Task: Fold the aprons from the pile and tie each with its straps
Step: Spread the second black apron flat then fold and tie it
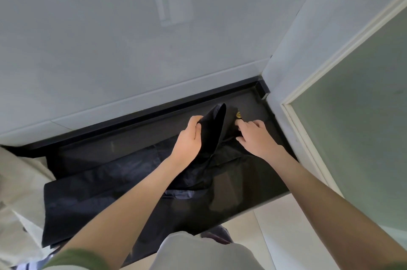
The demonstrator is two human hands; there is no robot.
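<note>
1. Soft, even light overall, mid-bright; source not in view, no hard shadows.
2. Pale wall [110, 38] reads flat grey-blue, w/ a faint vertical reflection at top centre.
3. Dark counter [132, 135] & black apron [99, 192] underexposed: folds barely show, only a dull bluish sheen on the cloth.
4. Left hand [189, 137] & right hand [257, 137] best lit and sharpest. Right forearm darkens toward bottom-right corner.
5. Frosted panel [363, 126] at right has a murky greenish cast.
6. Wide-angle distortion: counter edge & door frame slant/bow, forearms stretched toward the corners.
7. Edges soft: beige cloth [19, 192] at left & green sleeve [77, 258] blurred.
</note>
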